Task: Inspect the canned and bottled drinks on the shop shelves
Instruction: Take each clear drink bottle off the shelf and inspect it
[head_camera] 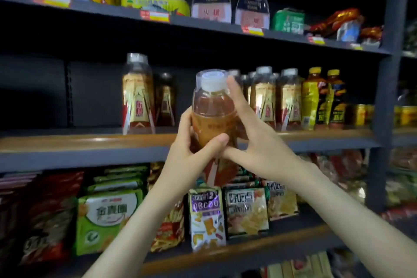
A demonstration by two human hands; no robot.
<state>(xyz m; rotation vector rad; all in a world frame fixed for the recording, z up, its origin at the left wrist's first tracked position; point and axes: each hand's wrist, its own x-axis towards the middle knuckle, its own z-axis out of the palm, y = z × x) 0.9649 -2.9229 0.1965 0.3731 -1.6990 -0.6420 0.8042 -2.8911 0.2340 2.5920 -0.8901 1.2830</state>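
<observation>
A clear bottle of amber drink [211, 106] with a white cap is held up in front of the middle shelf [85, 140]. My left hand [191, 153] grips its lower body from the left, thumb across the front. My right hand [255, 142] holds it from the right, one finger reaching up beside the cap. More bottles of the same gold-and-red kind stand on the shelf at left [137, 95] and right [264, 97]. Yellow-capped bottles [312, 99] and small gold cans [361, 115] stand further right.
The top shelf carries flat tins [155, 4], oval-topped packs [211, 0] and a green pack [288, 19]. Snack bags [108, 214] fill the shelf below my hands. A dark upright post [390, 56] bounds the shelves at right. The middle shelf's left part is bare.
</observation>
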